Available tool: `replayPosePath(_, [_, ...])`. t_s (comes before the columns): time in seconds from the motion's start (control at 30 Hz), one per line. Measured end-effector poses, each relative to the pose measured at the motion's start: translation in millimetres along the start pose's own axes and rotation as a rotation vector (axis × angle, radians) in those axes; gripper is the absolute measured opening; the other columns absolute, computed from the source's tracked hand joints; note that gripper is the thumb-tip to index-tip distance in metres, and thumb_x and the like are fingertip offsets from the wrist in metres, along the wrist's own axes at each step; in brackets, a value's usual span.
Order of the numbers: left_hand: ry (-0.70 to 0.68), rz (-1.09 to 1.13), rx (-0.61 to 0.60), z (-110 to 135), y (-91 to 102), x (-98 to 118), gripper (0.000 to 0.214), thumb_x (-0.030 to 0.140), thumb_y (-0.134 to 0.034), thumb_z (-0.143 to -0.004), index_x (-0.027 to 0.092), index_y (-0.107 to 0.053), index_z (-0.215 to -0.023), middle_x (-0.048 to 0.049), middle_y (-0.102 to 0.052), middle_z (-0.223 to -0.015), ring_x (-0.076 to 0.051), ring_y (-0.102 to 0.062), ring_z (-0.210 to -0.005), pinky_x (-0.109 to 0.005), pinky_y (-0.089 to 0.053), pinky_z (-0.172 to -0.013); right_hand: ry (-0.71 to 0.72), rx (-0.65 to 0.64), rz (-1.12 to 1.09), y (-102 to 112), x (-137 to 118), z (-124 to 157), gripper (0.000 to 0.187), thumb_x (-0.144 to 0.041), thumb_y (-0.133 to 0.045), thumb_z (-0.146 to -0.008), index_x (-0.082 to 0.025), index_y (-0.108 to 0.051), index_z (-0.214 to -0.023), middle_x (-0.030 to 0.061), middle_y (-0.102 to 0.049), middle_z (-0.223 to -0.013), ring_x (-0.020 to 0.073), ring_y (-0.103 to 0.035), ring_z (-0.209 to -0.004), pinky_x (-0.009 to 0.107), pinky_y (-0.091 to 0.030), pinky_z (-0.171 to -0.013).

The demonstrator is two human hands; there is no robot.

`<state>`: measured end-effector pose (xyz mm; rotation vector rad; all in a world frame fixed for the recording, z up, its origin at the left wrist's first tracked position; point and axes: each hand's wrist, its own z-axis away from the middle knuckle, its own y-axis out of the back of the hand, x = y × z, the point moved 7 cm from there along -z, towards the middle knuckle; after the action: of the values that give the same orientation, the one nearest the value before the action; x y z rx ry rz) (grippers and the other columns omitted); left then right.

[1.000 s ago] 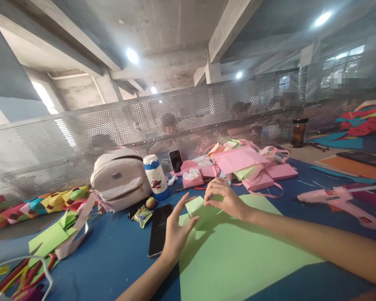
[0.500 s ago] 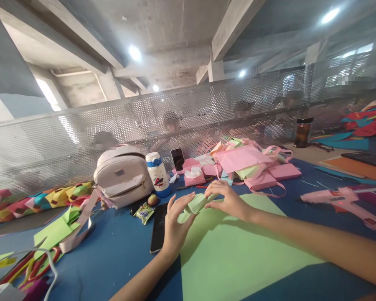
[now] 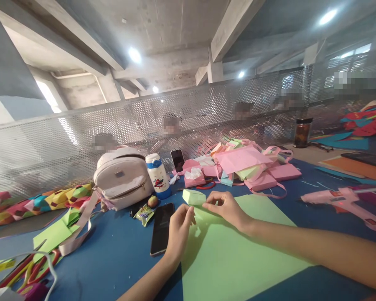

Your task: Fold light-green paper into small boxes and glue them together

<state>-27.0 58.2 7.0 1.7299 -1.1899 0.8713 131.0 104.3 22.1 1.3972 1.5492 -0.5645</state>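
Note:
A small folded light-green paper box (image 3: 194, 197) is raised just above a large light-green paper sheet (image 3: 235, 246). My right hand (image 3: 224, 207) pinches the box at its right end between thumb and fingers. Close below the box's left part is my left hand (image 3: 180, 228), its fingers curled in toward the thumb. Whether those fingertips hold a bit of the paper cannot be made out. A dark phone (image 3: 161, 229) lies on the blue table partly behind my left hand.
A white backpack (image 3: 122, 179), a white-and-blue bottle (image 3: 158, 177) and a pile of pink paper pieces (image 3: 241, 159) stand at the back. To the right lies a pink glue gun (image 3: 344, 200). Scissors (image 3: 34, 267) and a white cable (image 3: 52, 267) are at the lower left.
My left hand has moved down from the box's left end, and its fingers have curled in. The box has turned, and my right hand keeps hold of it, slightly lower.

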Motion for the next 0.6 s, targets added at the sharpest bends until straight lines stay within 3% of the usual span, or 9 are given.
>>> replayPosePath(0.1, [0.038,0.002,-0.071,5,-7.5,2,0.044,0.055,-0.051,-0.092,0.018,-0.053,-0.067,0.0011,-0.050,-0.062,-0.014,-0.047,-0.061,-0.024,-0.038,-0.059,-0.012,0.000,-0.004,-6,-3,7,0.022,-0.036,-0.067,-0.078,-0.018,-0.066,-0.066,0.0006,-0.064,-0.070,0.0161,-0.055,-0.068,0.028,-0.040,-0.062])
replayPosePath(0.37, [-0.011,0.000,-0.077,4,-4.9,8,0.045,0.054,-0.044,-0.094,0.020,-0.046,-0.065,0.0022,-0.044,-0.063,-0.014,-0.043,-0.061,-0.024,-0.035,-0.059,-0.017,0.012,-0.045,-5,-10,10,0.023,-0.036,-0.064,-0.079,-0.019,-0.058,-0.065,0.0003,-0.060,-0.073,0.0184,-0.057,-0.076,0.030,-0.044,-0.074])
replayPosePath(0.6, [0.023,-0.015,-0.087,3,-6.7,5,0.044,0.050,-0.044,-0.090,0.021,-0.042,-0.057,0.0023,-0.041,-0.057,-0.014,-0.039,-0.057,-0.025,-0.031,-0.057,-0.029,-0.058,-0.097,-11,-11,12,0.020,-0.039,-0.062,-0.083,-0.019,-0.065,-0.081,0.0037,-0.066,-0.088,0.0234,-0.063,-0.090,0.035,-0.048,-0.085])
